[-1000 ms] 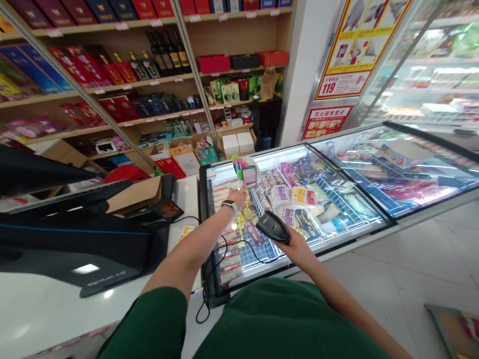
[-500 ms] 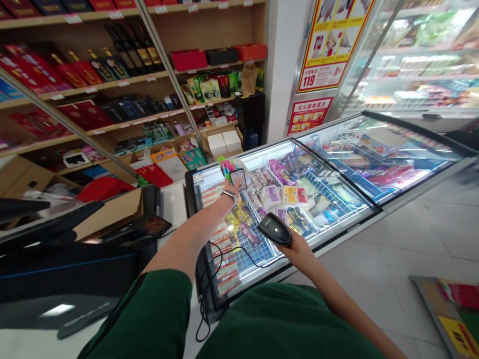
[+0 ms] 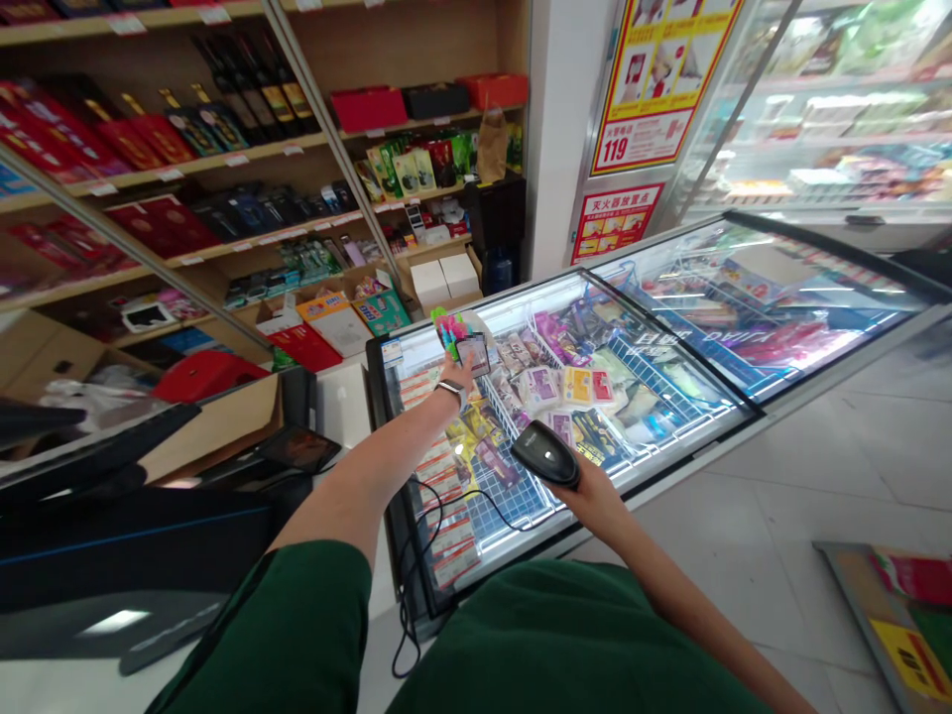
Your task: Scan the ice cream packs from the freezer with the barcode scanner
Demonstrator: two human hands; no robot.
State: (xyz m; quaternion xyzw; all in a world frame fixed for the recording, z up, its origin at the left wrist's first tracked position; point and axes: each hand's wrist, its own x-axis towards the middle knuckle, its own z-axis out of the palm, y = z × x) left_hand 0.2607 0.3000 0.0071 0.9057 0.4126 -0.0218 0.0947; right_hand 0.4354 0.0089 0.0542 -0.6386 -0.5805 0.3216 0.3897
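Note:
My right hand [image 3: 589, 498] is closed around a black barcode scanner [image 3: 546, 454], held above the glass-topped chest freezer [image 3: 383, 397]. The scanner's head points left, and its black cable [image 3: 487, 496] loops over the glass. My left hand [image 3: 461, 371], with a watch [image 3: 450, 390] on the wrist, reaches to the freezer's far left part. Its fingers look stretched out by a small dark-framed clear piece [image 3: 476, 349] and a bright green, pink and blue item [image 3: 447, 327]. Whether they touch these is too small to make out. Under the glass lie packaged goods [image 3: 576, 385] in wire baskets.
Behind the freezer, shelves [image 3: 312, 149] carry bottles and boxes. Left of it are an open carton [image 3: 215, 426] and a black monitor [image 3: 149, 535]. A wall post with fire posters [image 3: 632, 109] and a lit display cooler [image 3: 818, 139] stand beyond.
The view has shifted slightly. My left hand stays by the coloured item with little movement, and my right hand still holds the barcode scanner in nearly the same spot.

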